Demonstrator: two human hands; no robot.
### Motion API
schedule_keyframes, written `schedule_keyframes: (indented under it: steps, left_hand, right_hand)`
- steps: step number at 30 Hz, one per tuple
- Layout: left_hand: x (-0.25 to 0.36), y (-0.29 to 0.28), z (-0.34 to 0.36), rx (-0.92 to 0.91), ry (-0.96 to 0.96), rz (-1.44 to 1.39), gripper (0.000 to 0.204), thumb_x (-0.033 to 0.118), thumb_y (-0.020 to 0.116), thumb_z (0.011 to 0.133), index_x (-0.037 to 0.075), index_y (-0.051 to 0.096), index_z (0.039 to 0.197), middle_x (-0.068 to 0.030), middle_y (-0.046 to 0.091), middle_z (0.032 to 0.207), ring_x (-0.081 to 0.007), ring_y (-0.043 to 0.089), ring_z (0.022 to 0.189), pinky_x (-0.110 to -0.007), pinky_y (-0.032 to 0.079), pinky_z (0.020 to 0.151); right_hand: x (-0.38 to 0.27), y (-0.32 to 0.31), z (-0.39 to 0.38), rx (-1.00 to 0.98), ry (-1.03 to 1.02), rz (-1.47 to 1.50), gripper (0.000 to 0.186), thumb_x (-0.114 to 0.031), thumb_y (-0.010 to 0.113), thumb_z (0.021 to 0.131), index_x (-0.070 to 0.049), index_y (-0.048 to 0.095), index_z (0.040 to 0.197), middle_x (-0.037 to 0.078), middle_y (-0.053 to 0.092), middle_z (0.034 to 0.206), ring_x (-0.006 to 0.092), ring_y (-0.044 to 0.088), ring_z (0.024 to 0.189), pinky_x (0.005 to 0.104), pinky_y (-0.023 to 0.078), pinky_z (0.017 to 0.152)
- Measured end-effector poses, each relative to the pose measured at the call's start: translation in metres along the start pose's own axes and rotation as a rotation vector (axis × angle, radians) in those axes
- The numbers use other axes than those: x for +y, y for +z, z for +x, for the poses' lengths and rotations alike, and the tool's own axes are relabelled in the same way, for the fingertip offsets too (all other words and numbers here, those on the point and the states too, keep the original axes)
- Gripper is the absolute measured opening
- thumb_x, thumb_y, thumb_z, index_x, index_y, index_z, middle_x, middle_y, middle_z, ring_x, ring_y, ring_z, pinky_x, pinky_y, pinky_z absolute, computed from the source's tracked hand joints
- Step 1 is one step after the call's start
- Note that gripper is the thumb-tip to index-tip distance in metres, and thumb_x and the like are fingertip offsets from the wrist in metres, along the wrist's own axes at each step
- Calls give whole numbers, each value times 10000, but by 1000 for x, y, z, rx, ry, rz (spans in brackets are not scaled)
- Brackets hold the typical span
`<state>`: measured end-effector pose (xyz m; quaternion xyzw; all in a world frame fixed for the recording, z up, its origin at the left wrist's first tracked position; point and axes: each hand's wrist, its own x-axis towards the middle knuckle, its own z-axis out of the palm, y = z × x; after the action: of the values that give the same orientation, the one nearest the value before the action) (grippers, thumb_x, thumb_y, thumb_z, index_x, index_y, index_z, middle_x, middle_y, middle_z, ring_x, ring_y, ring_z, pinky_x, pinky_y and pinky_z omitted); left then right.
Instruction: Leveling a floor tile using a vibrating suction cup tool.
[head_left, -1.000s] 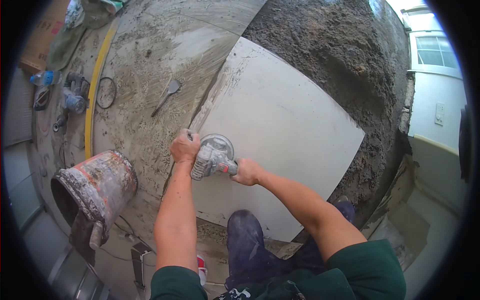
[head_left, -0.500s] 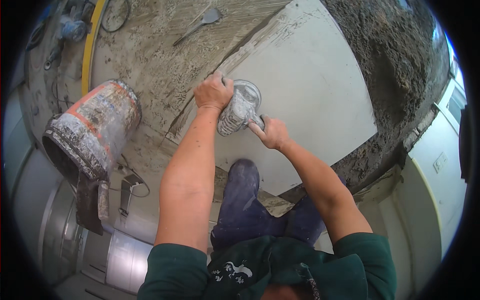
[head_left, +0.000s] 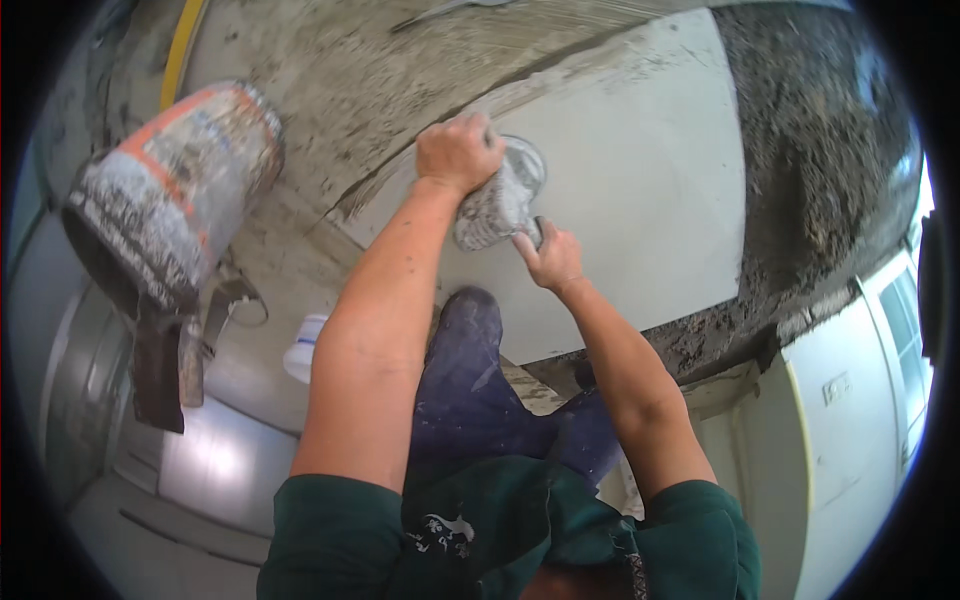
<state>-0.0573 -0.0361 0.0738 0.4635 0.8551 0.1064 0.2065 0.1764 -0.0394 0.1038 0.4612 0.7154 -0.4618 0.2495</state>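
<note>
A large pale floor tile (head_left: 640, 190) lies in front of me. On its near left part stands a mortar-caked tile vibrator (head_left: 497, 212) with a ribbed grey body and a round pad against the surface. My left hand (head_left: 460, 152) is closed around its left side; the grip inside the fingers is hidden. My right hand (head_left: 553, 258) grips a short dark handle on its near right side, thumb along it. Both forearms reach forward over my dark trousers, with one knee (head_left: 470, 308) close to the tile's near edge.
Rough dark mortar (head_left: 800, 180) borders the tile on the right. A dirty bucket (head_left: 185, 190) lies tipped at left, a flat trowel (head_left: 158, 375) by its mouth. A white tub (head_left: 303, 350) stands beside my left forearm. A yellow bar (head_left: 181, 55) and a grey scraper (head_left: 450, 10) lie farther off.
My view has shifted, so the scraper sits at the top edge and the white tub shows. Both hands keep their hold; the vibrator appears slightly farther right on the tile.
</note>
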Motion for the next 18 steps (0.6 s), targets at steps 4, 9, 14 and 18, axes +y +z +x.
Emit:
schedule_keyframes:
  steps: [4,9,14,18]
  left_hand:
    - [1,3,2,7,16,-56,165,285,666,771,123,648,745,-104,698,742,-331,682,625,-460,555,577]
    - [-4,2,0,3,30,-97,146,259,668,768,120,639,734,-93,686,724,-318,678,620,-449,556,573]
    - [-6,5,1,-57,17,-102,183,299,672,772,117,656,773,-107,689,748,-308,690,664,-438,556,615]
    - [-7,4,0,1,37,-119,152,258,673,761,116,632,723,-92,679,720,-306,681,633,-438,555,581]
  right_hand:
    - [12,6,-2,50,-50,-6,613,-594,605,902,3,631,1036,261,698,837,461,675,819,542,522,752]
    - [12,11,-2,36,-64,17,547,-538,626,894,-10,624,1036,263,693,854,477,663,818,548,516,739]
    - [15,11,-1,59,-99,30,534,-536,626,890,-21,628,1031,252,687,822,476,659,793,543,515,722]
    - [11,11,-3,77,-100,32,525,-533,625,888,-25,631,1020,253,680,805,477,656,780,542,515,717]
